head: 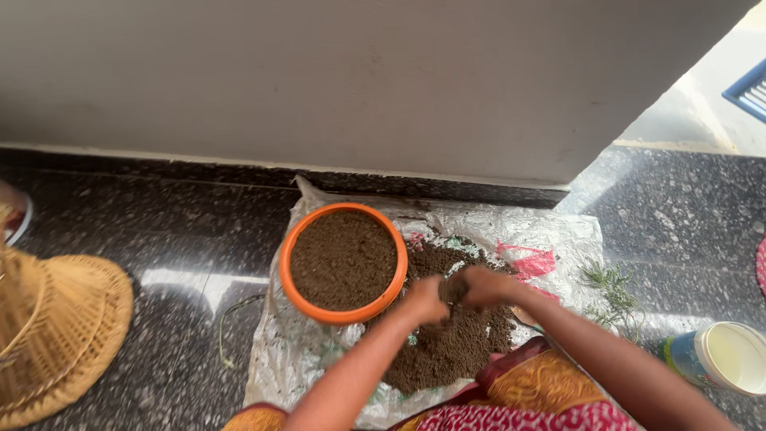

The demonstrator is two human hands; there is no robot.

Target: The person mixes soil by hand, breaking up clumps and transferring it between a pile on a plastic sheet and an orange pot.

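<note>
An orange pot [285, 271] filled with dark soil stands on a crinkled plastic sheet [275, 351]. To its right lies a loose heap of soil [447, 343] on the sheet. My left hand [425, 301] and my right hand [485, 286] meet just above the heap, right of the pot's rim, cupped together around a clump of soil [453, 289]. Both are slightly blurred.
A white wall [359, 80] rises behind the pot on a dark speckled floor. A woven basket [56, 335] sits at the left. Green sprigs [610, 291] lie at the sheet's right edge, next to a white-lidded container [722, 357] on its side.
</note>
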